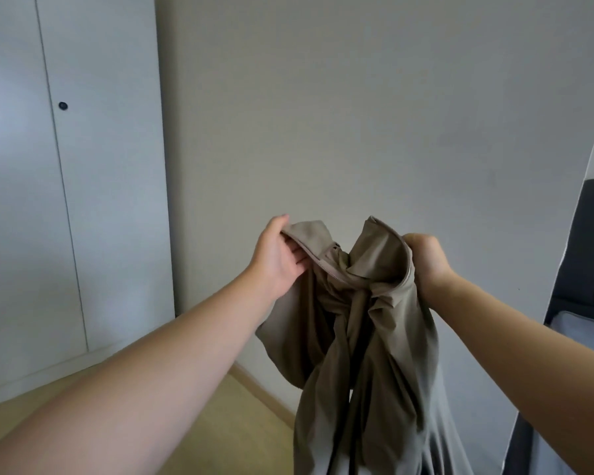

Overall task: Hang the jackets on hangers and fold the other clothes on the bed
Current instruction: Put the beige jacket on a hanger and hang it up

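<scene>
A beige zip jacket [360, 337] hangs in the air in front of me, bunched and creased, its lower part dropping out of the bottom of the view. My left hand [278, 258] pinches one top edge next to the zipper, thumb over the cloth. My right hand [426, 258] grips the other top edge in a closed fist. No hanger is in view.
White wardrobe doors [66, 200] with a small round dark knob [63, 105] stand at the left. A plain wall [357, 114] faces me. Wooden floor [220, 423] lies below. A mirror edge [590, 234] at the right shows a dark headboard and bedding.
</scene>
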`<state>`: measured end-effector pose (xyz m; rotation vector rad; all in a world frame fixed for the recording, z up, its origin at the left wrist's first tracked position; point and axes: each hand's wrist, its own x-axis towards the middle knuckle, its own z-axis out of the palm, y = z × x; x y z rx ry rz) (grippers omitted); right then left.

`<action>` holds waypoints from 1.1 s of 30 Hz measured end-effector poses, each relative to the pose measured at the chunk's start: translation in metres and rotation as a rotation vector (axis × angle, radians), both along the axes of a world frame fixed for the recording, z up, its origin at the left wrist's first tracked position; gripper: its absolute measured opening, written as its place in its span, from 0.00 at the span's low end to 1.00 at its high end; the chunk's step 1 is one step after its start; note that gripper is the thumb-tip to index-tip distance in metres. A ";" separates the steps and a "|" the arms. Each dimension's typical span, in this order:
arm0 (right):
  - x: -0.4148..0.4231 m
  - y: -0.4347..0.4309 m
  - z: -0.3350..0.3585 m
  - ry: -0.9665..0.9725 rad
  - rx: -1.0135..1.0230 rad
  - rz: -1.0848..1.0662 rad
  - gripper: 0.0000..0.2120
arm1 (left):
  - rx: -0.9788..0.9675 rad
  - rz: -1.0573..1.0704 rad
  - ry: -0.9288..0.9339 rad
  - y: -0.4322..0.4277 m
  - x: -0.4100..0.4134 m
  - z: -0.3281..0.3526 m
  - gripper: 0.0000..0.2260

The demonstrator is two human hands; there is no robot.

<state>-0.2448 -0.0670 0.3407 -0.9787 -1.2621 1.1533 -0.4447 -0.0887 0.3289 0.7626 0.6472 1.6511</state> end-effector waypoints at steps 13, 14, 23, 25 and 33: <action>-0.012 0.024 0.001 -0.331 0.027 0.134 0.18 | 0.005 0.125 0.080 0.018 0.011 0.044 0.13; -0.015 0.023 -0.002 -0.359 0.022 0.165 0.20 | 0.009 0.101 0.060 0.018 0.014 0.045 0.13; -0.047 0.020 -0.038 -0.754 0.164 0.195 0.21 | 0.010 0.012 0.050 0.008 0.031 0.058 0.14; -0.046 0.024 -0.038 -0.840 0.160 0.042 0.12 | 0.009 0.012 0.059 0.007 0.024 0.056 0.14; -0.018 0.031 -0.016 -0.581 0.236 -0.284 0.12 | -0.156 0.298 1.063 0.008 -0.034 0.024 0.14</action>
